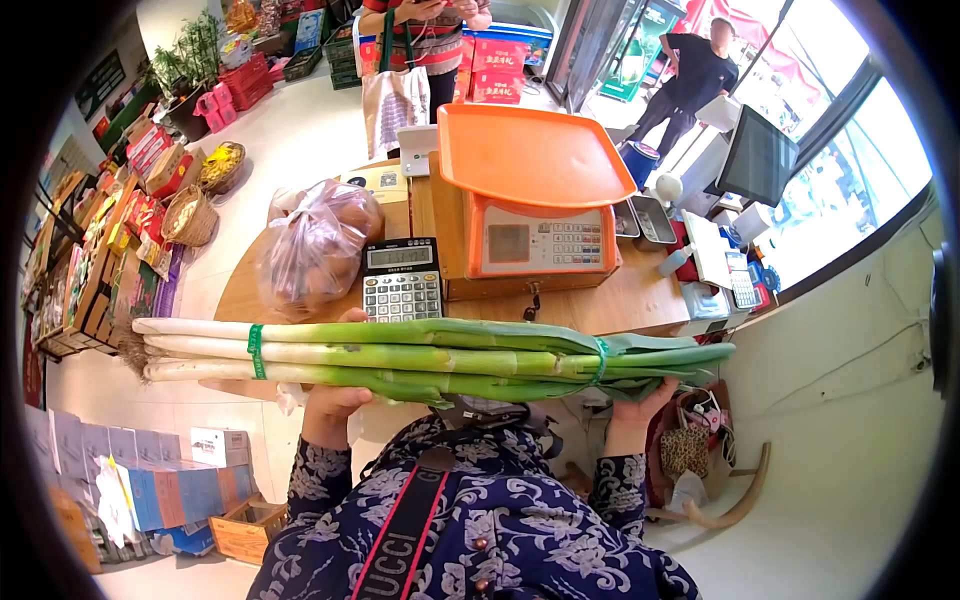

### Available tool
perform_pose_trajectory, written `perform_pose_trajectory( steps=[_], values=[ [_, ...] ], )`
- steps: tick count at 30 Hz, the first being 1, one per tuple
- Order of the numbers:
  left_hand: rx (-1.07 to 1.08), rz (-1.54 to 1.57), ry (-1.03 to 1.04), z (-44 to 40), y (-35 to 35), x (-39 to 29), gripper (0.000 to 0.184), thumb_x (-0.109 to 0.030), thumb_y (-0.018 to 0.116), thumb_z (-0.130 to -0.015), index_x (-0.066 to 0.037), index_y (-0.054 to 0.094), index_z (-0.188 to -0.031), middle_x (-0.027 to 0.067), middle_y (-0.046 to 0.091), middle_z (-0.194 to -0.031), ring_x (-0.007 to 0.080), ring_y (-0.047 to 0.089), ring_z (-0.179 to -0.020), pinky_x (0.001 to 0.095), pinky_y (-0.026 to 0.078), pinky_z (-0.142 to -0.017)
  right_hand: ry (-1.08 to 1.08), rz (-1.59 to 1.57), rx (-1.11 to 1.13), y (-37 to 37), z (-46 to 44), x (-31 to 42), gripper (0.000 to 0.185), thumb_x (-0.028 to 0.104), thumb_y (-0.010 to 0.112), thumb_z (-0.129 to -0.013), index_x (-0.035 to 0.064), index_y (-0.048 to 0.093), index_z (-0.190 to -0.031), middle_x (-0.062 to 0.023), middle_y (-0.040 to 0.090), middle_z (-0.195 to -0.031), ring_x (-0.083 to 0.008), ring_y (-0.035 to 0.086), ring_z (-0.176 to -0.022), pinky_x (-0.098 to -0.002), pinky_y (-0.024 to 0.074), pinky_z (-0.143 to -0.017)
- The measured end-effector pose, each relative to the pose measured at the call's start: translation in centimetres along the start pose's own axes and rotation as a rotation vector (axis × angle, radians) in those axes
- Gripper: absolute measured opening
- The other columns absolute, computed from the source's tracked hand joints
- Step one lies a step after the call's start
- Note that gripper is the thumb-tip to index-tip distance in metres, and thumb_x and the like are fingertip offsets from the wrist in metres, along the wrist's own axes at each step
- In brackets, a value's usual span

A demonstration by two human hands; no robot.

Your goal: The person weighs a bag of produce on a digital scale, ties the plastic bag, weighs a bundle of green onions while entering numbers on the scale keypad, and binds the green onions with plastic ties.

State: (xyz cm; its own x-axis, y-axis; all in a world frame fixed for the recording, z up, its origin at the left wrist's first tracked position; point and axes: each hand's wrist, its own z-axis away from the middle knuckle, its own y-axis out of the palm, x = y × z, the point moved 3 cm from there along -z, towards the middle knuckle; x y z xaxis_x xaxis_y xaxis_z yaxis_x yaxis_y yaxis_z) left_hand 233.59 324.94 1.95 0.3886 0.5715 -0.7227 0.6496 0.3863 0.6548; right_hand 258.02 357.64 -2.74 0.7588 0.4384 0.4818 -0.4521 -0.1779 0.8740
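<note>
A bundle of leeks [490,362] lies level across my front, raised between me and the counter. Its white root ends point left and its green leaves point right. One green band [256,352] wraps the white stalks and another green band [600,361] circles the leafy part. My left hand [338,402] grips the white portion from below, with fingertips showing above it. Under the leafy end, my right hand [645,402] is closed on the bundle, its fingers partly hidden. Just beyond stand a calculator [402,285] and a knotted plastic bag [318,245] of brownish round items.
An orange scale [545,245] with an orange tray [535,155] stands on the wooden counter [640,300]. A monitor [760,155] rises at the right. Across the counter a person [430,45] holds a phone; another person [690,75] stands by the doorway. Goods shelves [95,260] line the left.
</note>
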Motion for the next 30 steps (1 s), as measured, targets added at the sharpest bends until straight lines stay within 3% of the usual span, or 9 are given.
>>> perform_pose_trajectory(
  steps=[3,5,11,17,21,22,26,29,30],
  values=[
    [-0.192,0.174,-0.141,1.1,-0.2,1.2,0.071,0.0,0.069,-0.063,-0.005,0.037,-0.126,0.0101,0.047,-0.122,0.0256,0.045,-0.115,0.0414,0.041,-0.093,-0.102,0.005,0.168,-0.2,-0.3,0.9,0.037,0.037,0.056,-0.079,0.0097,0.055,-0.104,-0.0044,0.056,-0.101,-0.023,0.051,-0.096,-0.0399,0.0409,-0.089],
    [-0.364,0.202,-0.202,1.9,-1.8,3.3,0.066,-0.001,0.068,-0.065,-0.005,0.04,-0.124,0.0089,0.049,-0.12,0.0242,0.046,-0.114,0.0409,0.042,-0.092,-0.148,-0.185,0.356,2.2,0.2,0.8,0.034,0.035,0.062,-0.076,0.0114,0.054,-0.1,-0.0012,0.052,-0.092,-0.0194,0.047,-0.093,-0.0371,0.0389,-0.088],
    [-0.229,0.185,-0.122,2.2,-0.1,3.9,0.064,-0.002,0.07,-0.066,-0.012,0.041,-0.122,0.0058,0.048,-0.118,0.0233,0.044,-0.114,0.0386,0.035,-0.097,-0.033,-0.286,0.532,3.3,0.0,1.4,0.044,0.035,0.066,-0.074,0.0127,0.051,-0.108,-0.0023,0.052,-0.096,-0.0226,0.047,-0.099,-0.0422,0.0345,-0.097],
    [-0.183,0.149,-0.084,1.7,1.5,3.9,0.065,0.0,0.071,-0.064,-0.015,0.039,-0.119,0.0053,0.047,-0.118,0.0233,0.043,-0.114,0.0388,0.036,-0.095,0.222,-0.247,0.278,2.7,-0.1,1.4,0.053,0.038,0.056,-0.082,0.006,0.045,-0.123,-0.015,0.048,-0.124,-0.0297,0.044,-0.117,-0.0482,0.032,-0.1],
    [-0.256,0.134,-0.066,1.6,2.3,4.5,0.066,-0.001,0.071,-0.064,-0.014,0.039,-0.121,0.0058,0.048,-0.119,0.0237,0.043,-0.115,0.0396,0.035,-0.097,0.145,0.007,0.459,3.0,-0.2,2.3,0.065,0.036,0.059,-0.081,0.0029,0.034,-0.131,-0.0195,0.042,-0.128,-0.0311,0.041,-0.119,-0.05,0.0308,-0.101],
    [-0.254,0.121,-0.059,1.6,2.3,4.7,0.067,-0.003,0.071,-0.065,-0.014,0.038,-0.122,0.006,0.048,-0.12,0.0244,0.043,-0.115,0.0403,0.035,-0.099,0.184,-0.036,0.402,2.0,-0.7,2.3,0.074,0.037,0.064,-0.075,0.006,0.031,-0.133,-0.0202,0.035,-0.135,-0.0306,0.038,-0.122,-0.0502,0.0298,-0.102],
    [-0.231,0.009,-0.064,1.0,3.5,4.9,0.072,-0.009,0.073,-0.066,-0.011,0.036,-0.128,0.0068,0.047,-0.124,0.024,0.043,-0.117,0.0396,0.033,-0.101,0.218,0.006,0.083,0.0,-3.1,3.2,0.056,0.035,0.062,-0.076,0.0077,0.045,-0.123,-0.0116,0.049,-0.124,-0.0277,0.047,-0.113,-0.0453,0.0365,-0.097],
    [-0.21,-0.065,0.02,0.4,4.6,3.3,0.071,-0.016,0.076,-0.067,-0.009,0.037,-0.126,0.0058,0.05,-0.118,0.0218,0.045,-0.114,0.0393,0.036,-0.097,0.253,-0.106,0.033,-2.2,-5.4,3.5,0.047,0.033,0.061,-0.076,0.0081,0.051,-0.115,-0.0081,0.055,-0.116,-0.0261,0.051,-0.107,-0.0442,0.0389,-0.095],
    [-0.217,-0.086,0.069,0.5,4.6,2.4,0.077,-0.033,0.076,-0.066,-0.008,0.036,-0.128,0.0067,0.049,-0.12,0.0219,0.045,-0.115,0.0393,0.036,-0.098,0.232,-0.092,-0.026,-2.3,-5.7,3.8,0.045,0.03,0.06,-0.076,0.0084,0.052,-0.114,-0.0081,0.055,-0.115,-0.0261,0.052,-0.105,-0.0436,0.0397,-0.095]
  ],
)
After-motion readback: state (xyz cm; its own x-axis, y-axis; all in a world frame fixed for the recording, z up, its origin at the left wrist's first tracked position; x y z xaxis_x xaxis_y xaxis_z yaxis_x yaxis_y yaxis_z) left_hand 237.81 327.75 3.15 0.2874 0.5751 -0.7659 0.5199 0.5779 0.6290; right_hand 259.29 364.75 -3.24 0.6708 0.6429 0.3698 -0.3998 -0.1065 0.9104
